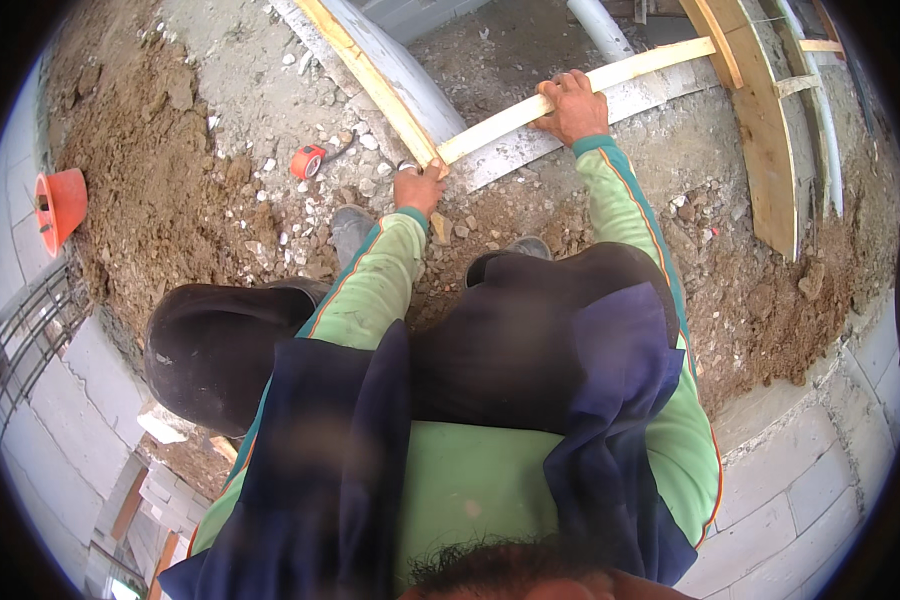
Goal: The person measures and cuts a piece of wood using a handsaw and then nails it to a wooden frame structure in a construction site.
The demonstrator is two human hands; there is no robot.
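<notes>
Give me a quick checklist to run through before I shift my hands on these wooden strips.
1. Left hand at the corner where the crosswise strip meets the lengthwise strip: ok.
2. Right hand gripping the crosswise strip: ok.
3. Strips fastened together at that corner: cannot tell.
4. Crosswise strip's far end fixed near the wide plank: cannot tell.
5. Red tape measure clear of both hands: ok.
6. Ground free of loose stones: not ok.
</notes>
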